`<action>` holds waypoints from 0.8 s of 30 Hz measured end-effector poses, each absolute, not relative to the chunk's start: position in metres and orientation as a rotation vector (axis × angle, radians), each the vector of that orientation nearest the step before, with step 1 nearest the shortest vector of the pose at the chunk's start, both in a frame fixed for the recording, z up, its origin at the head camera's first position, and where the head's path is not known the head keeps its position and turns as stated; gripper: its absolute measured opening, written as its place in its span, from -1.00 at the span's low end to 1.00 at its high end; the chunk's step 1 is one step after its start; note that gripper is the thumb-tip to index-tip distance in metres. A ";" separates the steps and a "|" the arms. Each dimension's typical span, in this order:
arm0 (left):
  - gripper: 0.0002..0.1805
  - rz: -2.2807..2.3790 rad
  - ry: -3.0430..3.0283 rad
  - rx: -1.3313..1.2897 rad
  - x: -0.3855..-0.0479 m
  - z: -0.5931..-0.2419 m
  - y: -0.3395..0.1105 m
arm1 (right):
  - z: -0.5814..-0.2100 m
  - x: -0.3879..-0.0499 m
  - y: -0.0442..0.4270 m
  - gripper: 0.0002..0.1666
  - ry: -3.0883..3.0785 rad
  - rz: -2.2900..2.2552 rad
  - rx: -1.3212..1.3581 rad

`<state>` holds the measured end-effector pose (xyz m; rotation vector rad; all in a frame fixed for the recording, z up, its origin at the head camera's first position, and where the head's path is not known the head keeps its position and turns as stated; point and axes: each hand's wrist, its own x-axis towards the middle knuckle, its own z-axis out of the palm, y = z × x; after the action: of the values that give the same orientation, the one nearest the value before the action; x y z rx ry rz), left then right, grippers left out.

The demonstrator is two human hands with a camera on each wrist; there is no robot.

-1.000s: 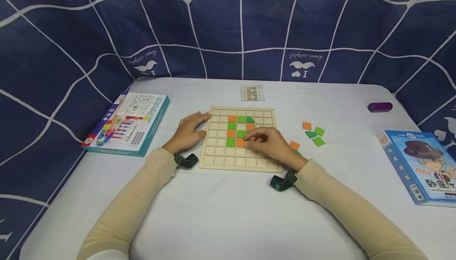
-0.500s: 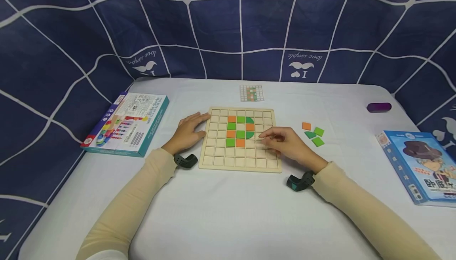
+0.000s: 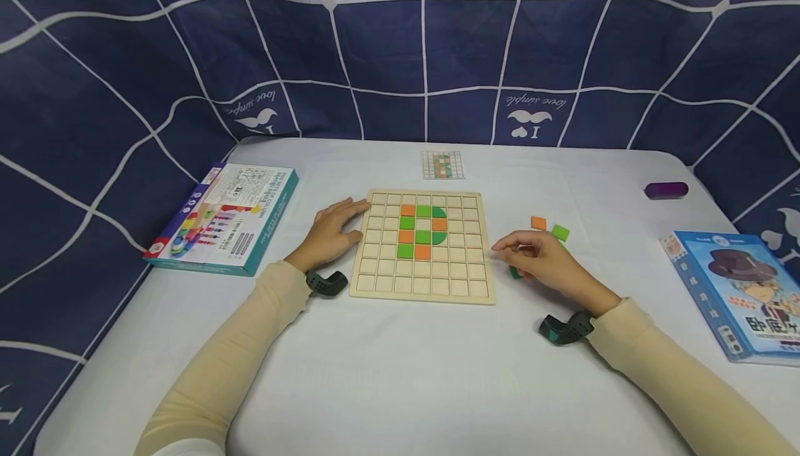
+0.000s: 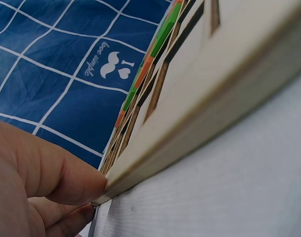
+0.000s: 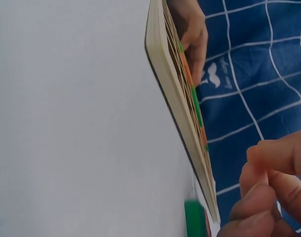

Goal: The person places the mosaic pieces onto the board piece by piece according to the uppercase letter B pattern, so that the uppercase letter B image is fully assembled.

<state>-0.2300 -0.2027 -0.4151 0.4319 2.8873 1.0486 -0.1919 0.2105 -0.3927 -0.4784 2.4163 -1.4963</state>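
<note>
A square wooden grid board (image 3: 459,271) lies on the white table, with orange and green square tiles (image 3: 405,251) and two dark green quarter-round tiles (image 3: 439,238) set in its cells. Along the board's left edge rests my left hand (image 3: 331,234); in the left wrist view its thumb (image 4: 81,182) touches the rim. My right hand (image 3: 540,259) hovers just right of the board, fingers loosely bent, with no tile visible between the fingertips in the right wrist view. Loose tiles lie beneath and behind it: an orange square (image 3: 538,223), a green square (image 3: 560,232) and a partly hidden dark green piece (image 3: 515,273).
A small printed pattern card (image 3: 443,164) lies beyond the board. One boxed game (image 3: 228,216) is at the left, another blue box (image 3: 737,289) at the right. A purple case (image 3: 666,190) sits near the back right. Blue grid-patterned cloth (image 3: 425,46) hangs behind the table.
My right hand has let go of a dark green quarter-round tile in the board and drawn back rightward, off the board to the loose tiles. The left hand has stayed in place.
</note>
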 end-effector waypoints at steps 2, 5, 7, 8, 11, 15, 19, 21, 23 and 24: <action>-0.27 1.050 2.888 0.434 -0.230 -0.416 -0.202 | -0.393 -0.190 0.217 -0.74 2.439 -1.478 -0.453; -0.27 1.044 2.891 0.434 -0.232 -0.417 -0.203 | -0.393 -0.187 0.226 -0.75 2.457 -1.470 -0.425; -0.27 1.038 2.893 0.432 -0.231 -0.417 -0.203 | -0.394 -0.185 0.231 -0.75 2.469 -1.465 -0.426; -0.27 1.036 2.893 0.430 -0.231 -0.416 -0.203 | -0.394 -0.184 0.233 -0.75 2.471 -1.468 -0.428; -0.27 1.035 2.893 0.427 -0.230 -0.416 -0.202 | -0.394 -0.182 0.239 -0.74 2.490 -1.456 -0.429; -0.27 1.032 2.893 0.424 -0.230 -0.415 -0.202 | -0.395 -0.181 0.244 -0.74 2.517 -1.438 -0.418; -0.27 1.023 2.893 0.420 -0.230 -0.414 -0.202 | -0.397 -0.181 0.245 -0.77 2.539 -1.417 -0.430; -0.26 1.022 2.891 0.417 -0.230 -0.413 -0.202 | -0.398 -0.180 0.245 -0.79 2.556 -1.392 -0.433; -0.26 1.022 2.888 0.413 -0.229 -0.413 -0.202 | -0.399 -0.179 0.244 -0.82 2.579 -1.354 -0.436; -0.26 1.021 2.888 0.411 -0.229 -0.413 -0.202 | -0.399 -0.179 0.243 -0.83 2.596 -1.332 -0.438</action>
<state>-0.2286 -0.2019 -0.4127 0.4110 2.8878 1.0214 -0.1790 0.2432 -0.3989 -0.4378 2.5958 -1.3322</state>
